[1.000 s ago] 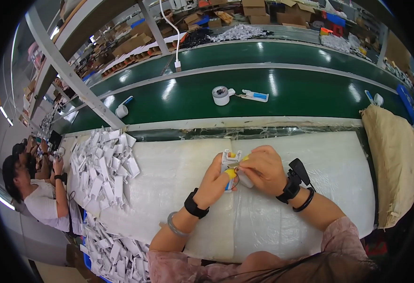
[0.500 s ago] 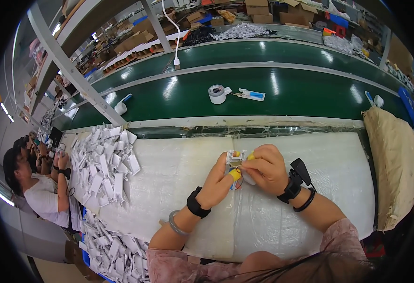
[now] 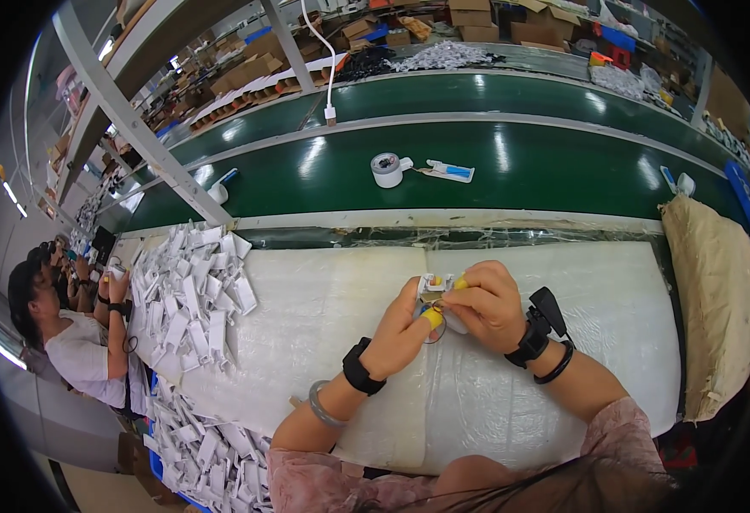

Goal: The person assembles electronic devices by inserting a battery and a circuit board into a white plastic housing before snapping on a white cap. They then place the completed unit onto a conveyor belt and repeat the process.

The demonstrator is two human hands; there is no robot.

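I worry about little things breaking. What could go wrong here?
The thin wires between the left hand and right hand might get pinched or tugged. The small white part could slip from their grasp. Loose white pieces heaped at left might slide off the table.

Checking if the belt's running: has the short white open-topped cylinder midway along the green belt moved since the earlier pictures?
Yes, leftward: the short white open-topped cylinder now sits nearer the slanted grey metal post than before.
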